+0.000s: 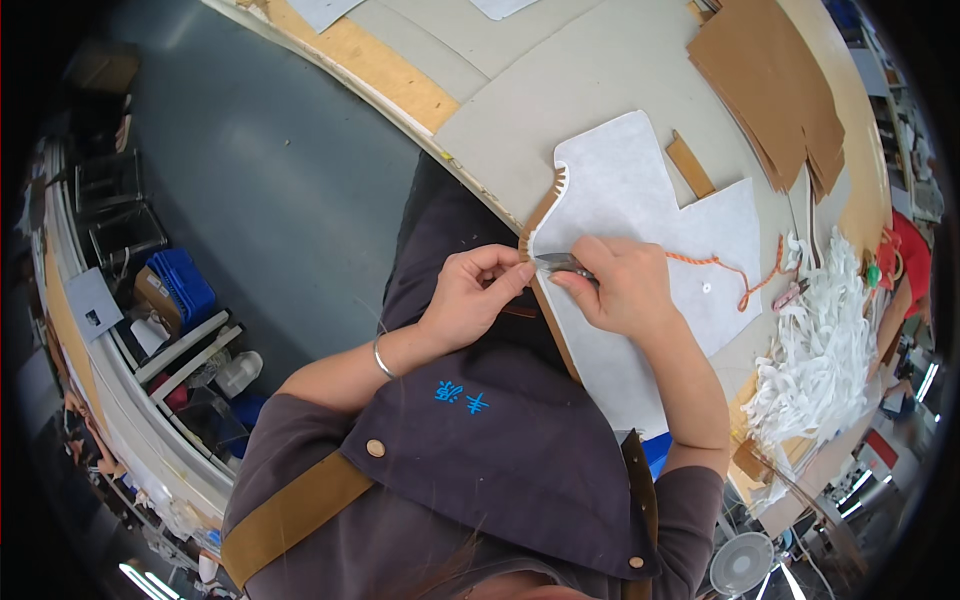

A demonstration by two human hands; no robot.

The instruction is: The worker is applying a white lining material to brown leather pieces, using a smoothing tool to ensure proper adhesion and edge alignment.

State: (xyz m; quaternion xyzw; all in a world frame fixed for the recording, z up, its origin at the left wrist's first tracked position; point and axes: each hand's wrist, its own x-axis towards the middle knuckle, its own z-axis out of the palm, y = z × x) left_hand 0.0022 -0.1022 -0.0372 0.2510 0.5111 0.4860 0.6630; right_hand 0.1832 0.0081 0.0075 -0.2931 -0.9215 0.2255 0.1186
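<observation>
A large cut piece (625, 180), white on its upper face with a brown folded edge, lies on the table and hangs over its near side. My left hand (468, 298) pinches that edge between thumb and fingers, just below a curved stretch with a row of small notches. In my right hand (632, 288) is a pair of metal thread snips (556, 262), its tips at the edge beside my left fingertips. From behind that hand an orange twisted cord (712, 261) trails over the white face. Whether the blades touch the material I cannot tell.
Brown sheets (765, 85) lie stacked at the far right, with a small brown strip (690, 165) nearer. A heap of white strips (815, 350) covers the right side. Beyond it shows another person's red sleeve (908, 262). A blue crate (180, 285) stands at left.
</observation>
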